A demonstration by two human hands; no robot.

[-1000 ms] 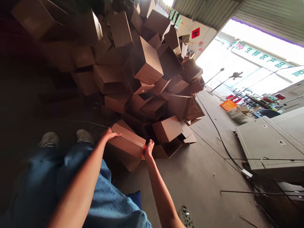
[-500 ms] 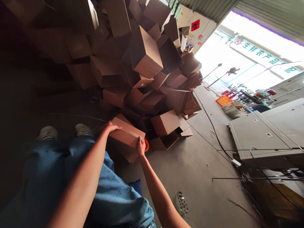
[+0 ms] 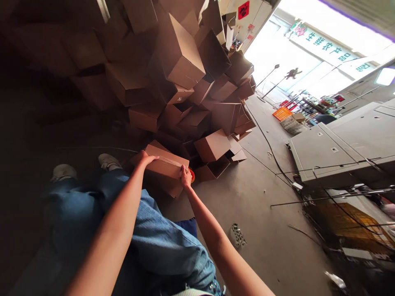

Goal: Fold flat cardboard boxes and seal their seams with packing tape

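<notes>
We are holding both bare arms (image 3: 119, 222) forward and down, slanting inward. Our left hand (image 3: 148, 158) is pointing its thumb toward our right hand (image 3: 186, 176), whose fingertips are pointing up and away from us.

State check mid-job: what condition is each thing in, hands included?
Box: upper face shut, tape strip along it.
Left hand: on box's left end, grip partly hidden.
Right hand: at box's right end, curled.
Red ring: mostly hidden; can't tell if held.
Pile: jumbled, several boxes open.
</notes>
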